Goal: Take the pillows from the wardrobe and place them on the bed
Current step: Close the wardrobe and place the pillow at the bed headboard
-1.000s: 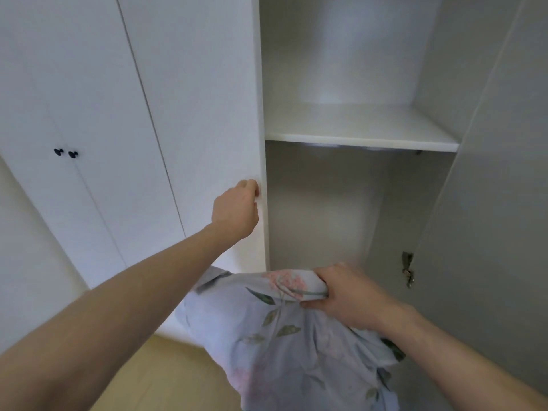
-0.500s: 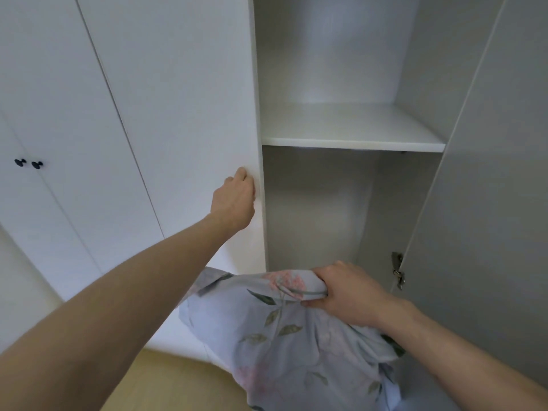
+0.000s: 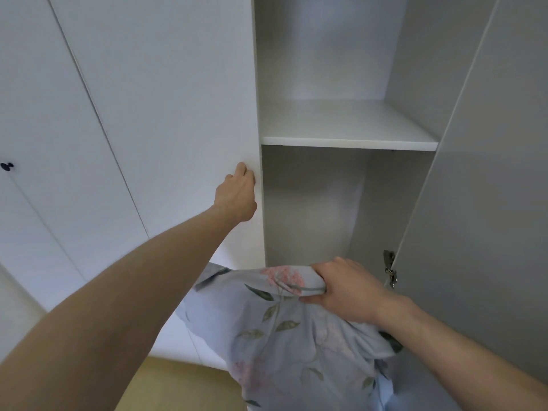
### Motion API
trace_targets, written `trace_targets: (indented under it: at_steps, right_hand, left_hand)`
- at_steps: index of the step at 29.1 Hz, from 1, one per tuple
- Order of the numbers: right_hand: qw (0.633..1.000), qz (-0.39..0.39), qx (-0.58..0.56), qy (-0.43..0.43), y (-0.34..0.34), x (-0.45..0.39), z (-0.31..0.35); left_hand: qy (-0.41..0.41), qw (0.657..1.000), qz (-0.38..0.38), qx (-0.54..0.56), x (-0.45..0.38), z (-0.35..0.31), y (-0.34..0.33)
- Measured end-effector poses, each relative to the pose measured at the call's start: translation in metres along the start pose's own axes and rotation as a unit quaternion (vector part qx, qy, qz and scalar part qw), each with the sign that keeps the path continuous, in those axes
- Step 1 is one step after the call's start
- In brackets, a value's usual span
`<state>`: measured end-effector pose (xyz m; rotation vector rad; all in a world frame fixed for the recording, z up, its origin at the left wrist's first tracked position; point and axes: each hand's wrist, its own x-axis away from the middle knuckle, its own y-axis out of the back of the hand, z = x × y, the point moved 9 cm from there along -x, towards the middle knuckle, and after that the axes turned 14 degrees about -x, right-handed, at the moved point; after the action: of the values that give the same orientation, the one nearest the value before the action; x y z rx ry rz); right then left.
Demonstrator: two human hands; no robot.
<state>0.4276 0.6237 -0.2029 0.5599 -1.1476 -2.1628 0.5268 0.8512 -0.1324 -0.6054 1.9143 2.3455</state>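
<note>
body: two arms in view | left hand (image 3: 237, 194): bare, no glove/ring/watch seen | right hand (image 3: 345, 289): bare, same | forearms: bare to frame edge, no sleeve visible | markings: none discernible

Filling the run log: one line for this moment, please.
phase: pillow out of wardrobe | right hand: grip shut on floral pillow | left hand: on door edge | shelf: bare | bed: unseen

Head-height view, close into wardrobe (image 3: 341, 123).
</note>
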Motion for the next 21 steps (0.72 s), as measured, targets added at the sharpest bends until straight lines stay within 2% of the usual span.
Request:
trace_targets:
  at_steps: [14, 19, 21]
  right_hand:
    - [1.0, -0.001, 0.028, 0.001, 0.012, 0.009, 0.001]
    - [1.0, -0.007, 0.014, 0.013, 0.015, 0.017, 0.009]
    - [1.0, 0.003, 0.009, 0.016, 0.012, 0.019, 0.009]
  left_hand:
    - [0.023, 0.996, 0.07, 0.049, -0.006, -0.008, -0.009]
    - [-0.029, 0.988, 0.075, 0.132, 0.038, -0.018, -0.004]
    - [-0.05, 0.977, 0.113, 0.171, 0.071, -0.017, -0.001]
